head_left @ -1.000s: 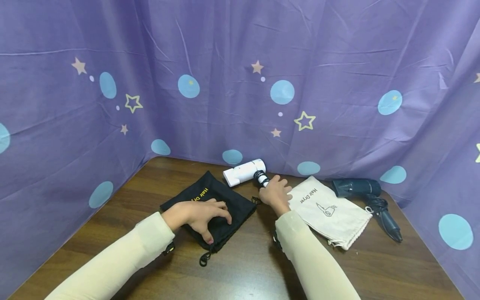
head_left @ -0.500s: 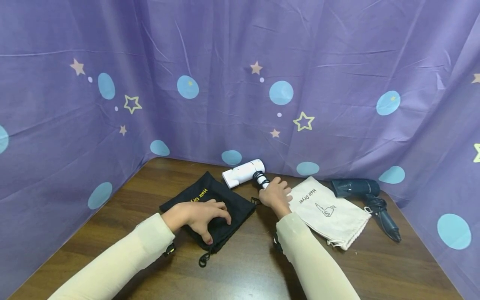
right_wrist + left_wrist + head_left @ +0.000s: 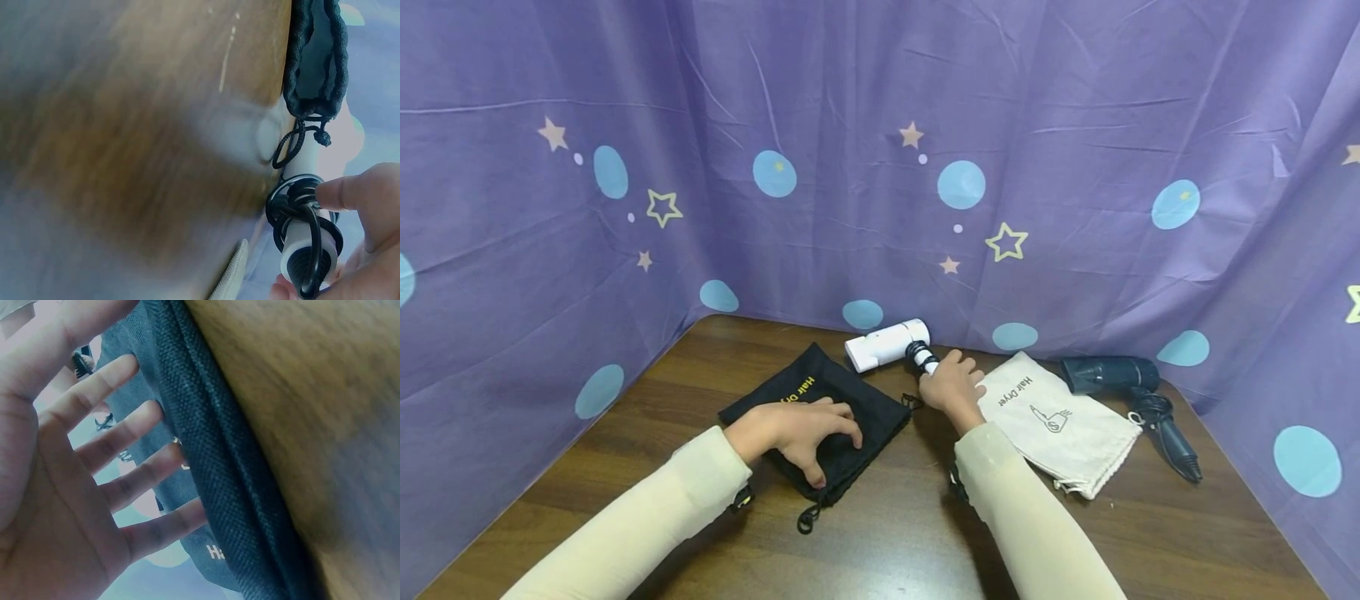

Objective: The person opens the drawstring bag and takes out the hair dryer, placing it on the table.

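Observation:
My left hand (image 3: 808, 433) rests on a flat black drawstring bag (image 3: 880, 408) printed with yellow "Hair Dryer" lettering. In the left wrist view, the fingers (image 3: 134, 425) lie spread and fairly straight against the dark cloth. A white hair dryer (image 3: 891, 344) lies behind that bag, a black cord wound round its handle. At the handle is my right hand (image 3: 953, 390). Its thumb (image 3: 337, 194) touches the cord-wrapped handle (image 3: 303, 240) in the right wrist view, with other fingers on the opposite side; they are partly out of frame.
A cream drawstring bag (image 3: 1056, 429) with a dryer drawing lies right of my right hand. Beyond it rests a dark hair dryer (image 3: 1112, 377), its cord bundled at the handle. The wooden table (image 3: 880, 558) ends against a purple curtain (image 3: 865, 208).
Both hands, the bags and the dryers stay practically in place. Only a slight shift of the head view shows.

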Demonstrator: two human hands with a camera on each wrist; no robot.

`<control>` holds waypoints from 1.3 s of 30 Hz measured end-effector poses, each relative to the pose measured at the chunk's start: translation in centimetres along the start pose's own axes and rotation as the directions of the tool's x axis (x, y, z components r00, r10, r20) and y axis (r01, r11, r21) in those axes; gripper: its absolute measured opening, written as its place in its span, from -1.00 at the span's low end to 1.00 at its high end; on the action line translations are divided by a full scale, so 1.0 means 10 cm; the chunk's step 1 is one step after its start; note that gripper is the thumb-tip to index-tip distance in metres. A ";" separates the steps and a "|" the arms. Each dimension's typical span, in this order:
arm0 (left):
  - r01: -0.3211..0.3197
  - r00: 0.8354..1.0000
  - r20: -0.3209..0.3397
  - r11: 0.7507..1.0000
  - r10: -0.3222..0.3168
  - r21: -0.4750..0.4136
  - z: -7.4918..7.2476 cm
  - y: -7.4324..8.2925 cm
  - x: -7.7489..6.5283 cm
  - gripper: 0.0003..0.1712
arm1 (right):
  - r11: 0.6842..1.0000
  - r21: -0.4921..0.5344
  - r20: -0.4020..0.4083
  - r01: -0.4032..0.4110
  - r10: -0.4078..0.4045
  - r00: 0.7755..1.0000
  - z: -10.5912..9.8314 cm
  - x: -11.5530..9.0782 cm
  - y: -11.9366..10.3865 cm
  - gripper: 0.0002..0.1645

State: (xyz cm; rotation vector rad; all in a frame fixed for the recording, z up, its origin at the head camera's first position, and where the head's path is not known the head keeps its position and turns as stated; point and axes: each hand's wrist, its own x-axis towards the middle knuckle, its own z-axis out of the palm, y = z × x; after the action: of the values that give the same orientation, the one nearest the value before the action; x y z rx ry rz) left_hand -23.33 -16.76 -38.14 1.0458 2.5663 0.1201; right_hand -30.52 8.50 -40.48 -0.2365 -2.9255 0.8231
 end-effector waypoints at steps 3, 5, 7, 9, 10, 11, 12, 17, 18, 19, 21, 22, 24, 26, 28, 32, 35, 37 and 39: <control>0.006 1.000 0.004 1.000 -0.006 -0.007 -0.01 0.00 0.01 -0.32 | 1.000 -0.005 -0.010 0.009 -0.009 1.000 -0.01 0.02 0.00 -0.36; 0.015 1.000 0.005 1.000 -0.015 -0.018 -0.02 -0.01 0.01 -0.36 | 1.000 -0.010 -0.010 0.015 -0.015 1.000 -0.02 0.02 0.01 -0.36; 0.026 1.000 0.000 0.999 -0.026 -0.026 -0.02 -0.01 0.00 -0.40 | 1.000 -0.015 -0.010 0.024 -0.024 1.000 -0.03 0.03 0.01 -0.36; 0.031 0.999 -0.013 0.999 -0.032 -0.045 -0.02 -0.02 0.01 -0.43 | 0.999 -0.016 -0.011 0.032 -0.032 0.999 -0.04 0.02 0.02 -0.35; 0.029 0.999 -0.024 0.998 -0.031 -0.054 -0.02 -0.03 0.01 -0.44 | 0.999 -0.016 -0.012 0.035 -0.036 0.999 -0.05 0.02 0.02 -0.35; 0.024 0.999 -0.039 0.998 -0.026 -0.058 -0.02 -0.04 0.02 -0.44 | 0.999 -0.016 -0.012 0.040 -0.040 0.999 -0.05 0.02 0.02 -0.35; 0.019 0.998 -0.056 0.998 -0.022 -0.060 -0.02 -0.05 0.02 -0.45 | 0.999 -0.017 -0.014 0.045 -0.045 0.999 -0.06 0.01 0.02 -0.35; -0.028 0.988 -0.153 0.998 0.020 -0.052 -0.02 -0.09 0.09 -0.50 | 0.996 -0.022 -0.027 0.086 -0.087 0.996 -0.08 0.00 0.05 -0.33; -0.032 0.985 -0.169 0.998 0.023 -0.049 -0.02 -0.09 0.10 -0.51 | 0.995 -0.027 -0.028 0.095 -0.096 0.995 -0.09 0.00 0.06 -0.33; -0.035 0.982 -0.187 0.998 0.026 -0.043 -0.02 -0.09 0.12 -0.53 | 0.994 -0.026 -0.030 0.106 -0.107 0.994 -0.10 0.00 0.07 -0.33; -0.028 0.975 -0.220 0.999 0.022 -0.028 -0.02 -0.09 0.15 -0.56 | 0.991 -0.025 -0.028 0.133 -0.134 0.991 -0.12 -0.01 0.09 -0.33; -0.025 0.971 -0.236 0.999 0.019 -0.024 -0.03 -0.08 0.17 -0.58 | 0.989 -0.024 -0.026 0.149 -0.149 0.988 -0.13 -0.02 0.10 -0.34; -0.021 0.962 -0.273 1.000 0.015 -0.017 -0.04 -0.05 0.20 -0.62 | 0.982 -0.019 -0.024 0.187 -0.188 0.982 -0.18 -0.04 0.12 -0.35; -0.030 0.952 -0.307 0.999 0.021 -0.025 -0.05 -0.01 0.23 -0.63 | 0.972 -0.023 -0.032 0.234 -0.234 0.972 -0.22 -0.08 0.15 -0.38; -0.049 0.939 -0.341 0.998 0.037 -0.027 -0.05 0.03 0.27 -0.61 | 0.960 -0.039 -0.042 0.276 -0.277 0.960 -0.27 -0.13 0.20 -0.40; -0.080 0.908 -0.414 0.997 0.066 -0.017 -0.04 0.13 0.34 -0.55 | 0.929 -0.083 -0.056 0.361 -0.366 0.929 -0.33 -0.26 0.32 -0.39; -0.099 0.876 -0.475 0.995 0.084 -0.007 -0.02 0.18 0.38 -0.54 | 0.898 -0.115 -0.057 0.425 -0.433 0.899 -0.36 -0.38 0.40 -0.35; -0.108 0.855 -0.509 0.994 0.098 0.011 -0.01 0.22 0.40 -0.53 | 0.871 -0.146 -0.060 0.469 -0.481 0.874 -0.39 -0.46 0.45 -0.31; -0.116 0.837 -0.535 0.993 0.117 0.036 -0.01 0.24 0.42 -0.52 | 0.838 -0.168 -0.063 0.518 -0.534 0.843 -0.42 -0.53 0.48 -0.28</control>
State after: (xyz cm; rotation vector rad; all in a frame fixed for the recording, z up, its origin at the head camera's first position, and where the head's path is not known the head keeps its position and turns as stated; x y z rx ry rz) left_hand -24.53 -12.08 -38.84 1.3229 2.9848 0.5125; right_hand -24.17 13.77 -39.73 0.4888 -2.7247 0.4891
